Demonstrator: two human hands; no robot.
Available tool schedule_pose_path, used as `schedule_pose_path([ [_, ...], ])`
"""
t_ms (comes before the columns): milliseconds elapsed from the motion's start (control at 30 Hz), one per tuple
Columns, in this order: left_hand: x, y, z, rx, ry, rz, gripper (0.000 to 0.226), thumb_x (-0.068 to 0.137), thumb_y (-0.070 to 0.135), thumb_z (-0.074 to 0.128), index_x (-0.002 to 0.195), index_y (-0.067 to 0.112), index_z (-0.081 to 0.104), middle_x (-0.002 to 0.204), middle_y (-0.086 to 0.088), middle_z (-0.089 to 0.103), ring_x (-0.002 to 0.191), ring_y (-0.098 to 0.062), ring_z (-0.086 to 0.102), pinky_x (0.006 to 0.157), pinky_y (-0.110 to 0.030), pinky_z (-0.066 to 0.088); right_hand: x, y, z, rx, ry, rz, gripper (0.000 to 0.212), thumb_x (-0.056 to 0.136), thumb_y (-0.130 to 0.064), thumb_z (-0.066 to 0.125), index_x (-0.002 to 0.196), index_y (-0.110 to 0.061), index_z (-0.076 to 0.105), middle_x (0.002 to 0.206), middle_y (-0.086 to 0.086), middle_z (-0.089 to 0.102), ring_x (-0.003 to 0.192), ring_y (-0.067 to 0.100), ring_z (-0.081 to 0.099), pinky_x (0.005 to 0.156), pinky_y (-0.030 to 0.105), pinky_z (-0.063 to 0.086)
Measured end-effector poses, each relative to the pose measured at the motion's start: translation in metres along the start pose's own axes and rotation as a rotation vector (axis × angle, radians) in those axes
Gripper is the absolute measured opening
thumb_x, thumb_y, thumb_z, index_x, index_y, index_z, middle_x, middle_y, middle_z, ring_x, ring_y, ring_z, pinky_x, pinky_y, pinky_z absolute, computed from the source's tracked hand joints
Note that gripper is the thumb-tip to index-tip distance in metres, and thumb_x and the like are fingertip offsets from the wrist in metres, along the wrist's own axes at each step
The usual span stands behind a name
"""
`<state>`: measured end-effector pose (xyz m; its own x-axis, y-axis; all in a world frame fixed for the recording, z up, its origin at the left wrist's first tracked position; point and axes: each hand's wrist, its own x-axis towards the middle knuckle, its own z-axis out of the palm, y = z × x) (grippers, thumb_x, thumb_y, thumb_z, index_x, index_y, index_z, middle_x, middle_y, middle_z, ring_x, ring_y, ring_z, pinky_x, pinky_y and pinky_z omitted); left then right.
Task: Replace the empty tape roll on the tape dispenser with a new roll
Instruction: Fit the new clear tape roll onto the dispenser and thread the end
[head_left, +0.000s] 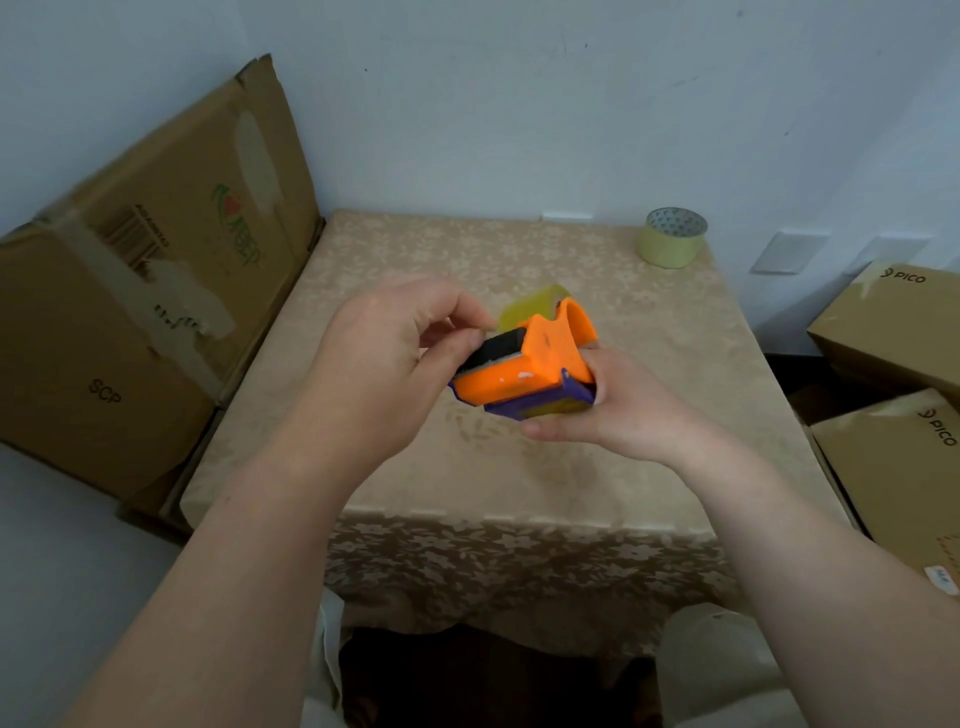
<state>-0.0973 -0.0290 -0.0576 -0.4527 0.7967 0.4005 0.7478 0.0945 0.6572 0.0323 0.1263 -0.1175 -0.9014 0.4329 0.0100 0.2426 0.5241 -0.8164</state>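
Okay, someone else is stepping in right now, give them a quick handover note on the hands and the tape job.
Left hand: fingertips pinch the front end of the orange-and-purple plastic tape dispenser.
Right hand: grips the dispenser from below, above the beige patterned tablecloth.
A yellowish roll shows in the dispenser; how full, unclear.
Another pale yellow tape roll stands at the table's far right corner.
Left: confirm the swap, thread the tape.

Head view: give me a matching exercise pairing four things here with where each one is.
Things:
1. tape dispenser
2. loose tape roll
3. flattened cardboard box
4. PICO boxes

Places:
A. far right corner of the table
B. leaning on the wall, left of the table
C. held in both hands above the table
D. stacked right of the table

Pairs: 1-C, 2-A, 3-B, 4-D
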Motion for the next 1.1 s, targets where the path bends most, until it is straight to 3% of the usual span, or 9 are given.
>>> schedule_pose_path([
  [100,0.0,-0.003,0.004,0.056,0.025,0.006,0.011,0.083,0.012,0.059,0.085,0.019,0.068,0.073,0.023,0.051,0.073,0.013,0.053,0.063,-0.002,0.039,-0.001,0.0,-0.001,-0.043,-0.042,0.045,0.037,0.064,-0.029,0.084,0.096,-0.025,0.067,0.093,-0.008,0.071,0.081,-0.003,0.064,0.071,0.012,0.048],
  [300,0.004,-0.01,0.006,0.069,0.15,-0.172,0.014,0.086,0.012,0.057,0.085,0.024,0.063,0.071,0.021,0.052,0.065,0.009,0.054,0.057,-0.001,0.038,-0.006,-0.011,-0.004,0.025,-0.106,0.078,0.047,0.06,-0.036,0.084,0.102,-0.025,0.065,0.09,-0.004,0.072,0.08,0.01,0.068,0.072,0.031,0.057],
  [500,0.008,-0.023,0.002,-0.072,0.194,-0.308,0.024,0.085,0.006,0.057,0.074,0.028,0.059,0.068,0.01,0.059,0.056,-0.004,0.058,0.061,-0.027,0.051,-0.011,-0.021,-0.01,0.082,-0.09,0.115,0.043,0.046,-0.056,0.077,0.08,-0.031,0.066,0.06,-0.018,0.063,0.057,-0.002,0.058,0.055,0.014,0.043],
  [700,0.008,-0.031,-0.004,-0.174,0.134,-0.394,0.029,0.086,0.005,0.056,0.073,0.03,0.058,0.072,0.004,0.059,0.052,-0.001,0.062,0.066,-0.033,0.058,-0.015,-0.021,-0.017,0.016,-0.072,0.174,0.038,0.053,-0.054,0.073,0.075,-0.024,0.065,0.053,-0.016,0.062,0.051,-0.003,0.058,0.049,0.011,0.042],
  [800,0.007,-0.03,0.002,-0.117,0.057,-0.413,0.028,0.083,0.006,0.06,0.075,0.034,0.056,0.082,-0.001,0.063,0.064,-0.011,0.063,0.059,-0.029,0.046,-0.014,-0.02,-0.016,-0.002,-0.062,0.193,0.037,0.056,-0.057,0.077,0.072,-0.027,0.063,0.052,-0.015,0.063,0.05,-0.003,0.058,0.047,0.01,0.041],
  [867,0.008,-0.03,0.004,-0.029,0.027,-0.426,0.027,0.079,0.008,0.064,0.084,0.035,0.057,0.096,-0.006,0.065,0.07,-0.015,0.062,0.058,-0.028,0.042,-0.014,-0.02,-0.015,0.0,-0.043,0.207,0.04,0.053,-0.059,0.073,0.074,-0.026,0.065,0.058,-0.011,0.065,0.053,-0.002,0.06,0.05,0.013,0.043],
  [967,0.009,-0.032,0.006,0.021,0.04,-0.522,0.053,0.074,0.012,0.071,0.124,0.022,0.054,0.124,-0.007,0.058,0.091,-0.024,0.066,0.085,-0.039,0.051,-0.014,-0.02,-0.014,-0.002,-0.024,0.204,0.041,0.055,-0.057,0.072,0.075,-0.022,0.066,0.058,-0.008,0.064,0.051,-0.001,0.058,0.049,0.014,0.041],
  [1033,0.01,-0.033,0.006,-0.029,0.067,-0.605,0.048,0.072,0.015,0.073,0.118,0.016,0.059,0.109,-0.013,0.067,0.093,-0.027,0.067,0.09,-0.046,0.051,-0.013,-0.019,-0.013,-0.006,-0.009,0.203,0.03,0.062,-0.051,0.075,0.068,-0.025,0.063,0.048,-0.014,0.059,0.045,-0.002,0.054,0.044,0.011,0.038],
  [1100,0.01,-0.033,0.007,-0.075,0.086,-0.614,0.012,0.072,0.013,0.071,0.083,0.018,0.069,0.079,-0.011,0.07,0.081,-0.032,0.069,0.083,-0.049,0.054,-0.013,-0.018,-0.012,-0.008,0.002,0.203,0.025,0.067,-0.044,0.077,0.064,-0.027,0.06,0.044,-0.018,0.057,0.042,-0.003,0.052,0.043,0.009,0.036],
])
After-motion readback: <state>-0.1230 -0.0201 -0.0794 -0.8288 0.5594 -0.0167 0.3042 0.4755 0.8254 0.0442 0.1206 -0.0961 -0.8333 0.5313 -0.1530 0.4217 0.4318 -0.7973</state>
